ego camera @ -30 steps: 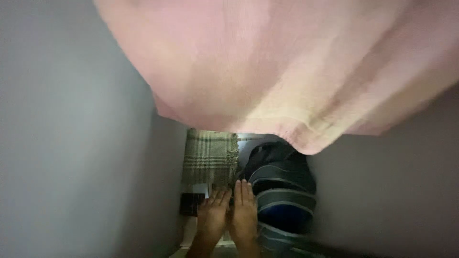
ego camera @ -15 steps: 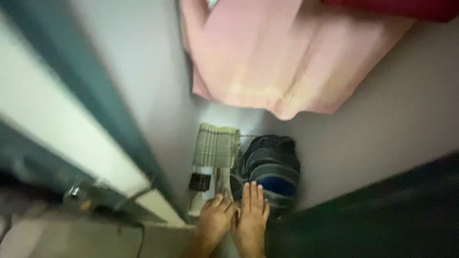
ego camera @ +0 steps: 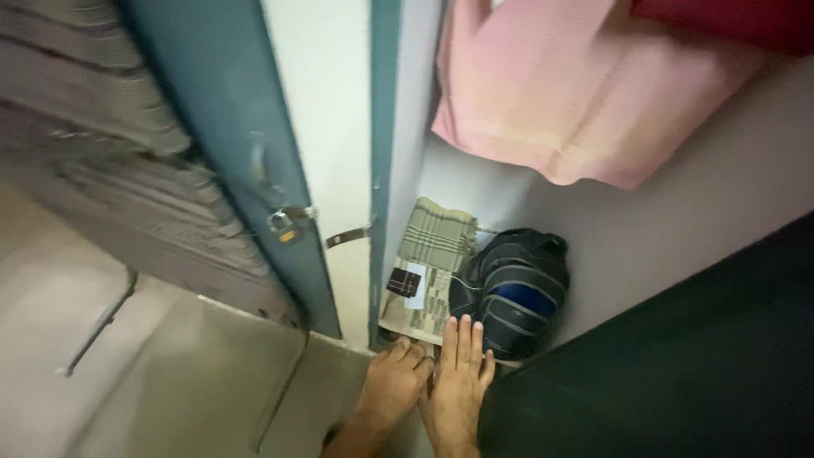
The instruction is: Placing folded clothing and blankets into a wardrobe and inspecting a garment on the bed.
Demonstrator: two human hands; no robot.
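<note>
Looking down, I see my left hand [ego camera: 396, 379] curled loosely at the near edge of the checked cloth [ego camera: 434, 254], knuckles bent, grasping nothing I can make out. My right hand [ego camera: 458, 382] lies flat beside it, fingers straight and released, tips touching the dark bag [ego camera: 511, 288]. That bag sits just ahead and slightly right of the right hand, the nearer one, its long axis running away from me. The cloth lies left of the bag. Beyond, a pink cloth [ego camera: 577, 93] hangs; a blue door [ego camera: 229, 153] stands left.
</note>
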